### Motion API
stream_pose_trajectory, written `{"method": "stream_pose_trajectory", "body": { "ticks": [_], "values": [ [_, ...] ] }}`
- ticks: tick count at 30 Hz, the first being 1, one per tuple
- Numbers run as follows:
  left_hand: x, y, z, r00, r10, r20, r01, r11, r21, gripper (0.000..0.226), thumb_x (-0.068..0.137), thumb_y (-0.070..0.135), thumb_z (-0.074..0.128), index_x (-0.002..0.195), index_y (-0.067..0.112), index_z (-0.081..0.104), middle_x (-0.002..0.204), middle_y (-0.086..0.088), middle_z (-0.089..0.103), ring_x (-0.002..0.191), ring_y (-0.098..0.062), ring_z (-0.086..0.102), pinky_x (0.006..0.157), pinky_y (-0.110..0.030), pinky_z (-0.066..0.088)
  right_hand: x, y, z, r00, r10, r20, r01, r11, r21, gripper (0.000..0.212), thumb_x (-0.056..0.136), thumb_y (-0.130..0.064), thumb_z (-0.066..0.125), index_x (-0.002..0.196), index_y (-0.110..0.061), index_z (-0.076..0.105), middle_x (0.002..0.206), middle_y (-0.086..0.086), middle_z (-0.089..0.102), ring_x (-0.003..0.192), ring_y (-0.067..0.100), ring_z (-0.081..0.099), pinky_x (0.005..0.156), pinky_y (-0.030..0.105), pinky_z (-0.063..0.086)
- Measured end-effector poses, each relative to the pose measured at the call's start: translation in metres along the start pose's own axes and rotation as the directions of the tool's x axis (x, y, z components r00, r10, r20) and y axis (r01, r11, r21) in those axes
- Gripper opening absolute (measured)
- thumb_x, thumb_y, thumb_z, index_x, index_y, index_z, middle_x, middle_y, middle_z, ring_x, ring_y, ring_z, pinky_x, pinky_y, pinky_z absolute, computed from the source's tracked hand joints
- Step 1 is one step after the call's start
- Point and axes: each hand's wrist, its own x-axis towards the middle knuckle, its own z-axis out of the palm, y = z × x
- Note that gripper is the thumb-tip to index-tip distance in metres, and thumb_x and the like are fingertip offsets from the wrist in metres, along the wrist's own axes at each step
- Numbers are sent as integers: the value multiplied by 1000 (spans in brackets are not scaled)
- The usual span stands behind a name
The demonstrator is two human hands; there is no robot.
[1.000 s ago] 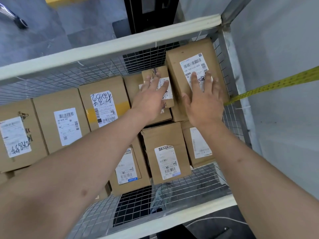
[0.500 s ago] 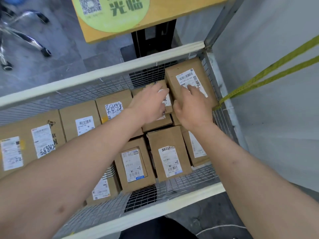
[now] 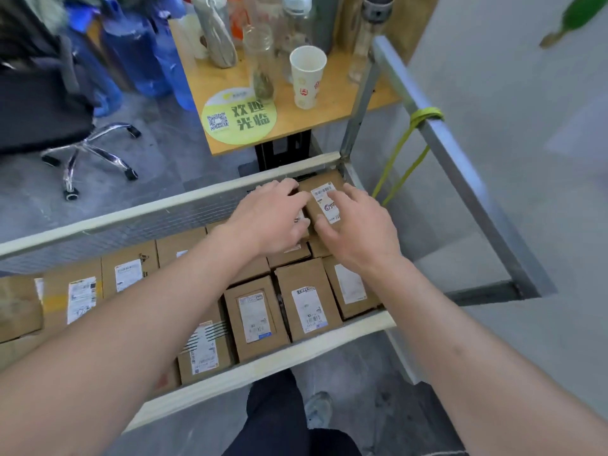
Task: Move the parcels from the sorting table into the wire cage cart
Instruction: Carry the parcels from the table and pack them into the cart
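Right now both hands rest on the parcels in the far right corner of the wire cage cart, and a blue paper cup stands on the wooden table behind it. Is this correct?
Not quite: the paper cup is white with red markings, not blue, as the head view shows. The rest holds: left hand and right hand rest on the parcels in the cart's far right corner, before the wooden table.

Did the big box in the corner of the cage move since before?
No. The big box sits tight in the cage's far right corner by the metal post, as earlier. Both hands, left hand and right hand, rest on it; only the camera moved.
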Motion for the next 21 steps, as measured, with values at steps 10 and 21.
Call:
{"method": "stream_pose_trajectory", "body": {
  "ticks": [10,21],
  "values": [
    [-69,62,-108,985,156,-68,-149,984,98,57,102,50,49,154,29,39,158,-1,37,138,-28,42,111,-46,42,-96,-36,-118,993,67,-94,-71,997,-40,50,102,-48,49,146,-24,53,157,7,45,143,31,43,108,42,42],
    [-92,90,-182,873,483,-62,-472,870,144,62,103,50,51,158,31,33,162,-1,32,147,-25,34,115,-47,41,-165,-90,-179,900,359,-248,-372,928,-5,56,101,-55,49,149,-26,50,156,6,45,140,27,45,110,44,42]
  ]
}}
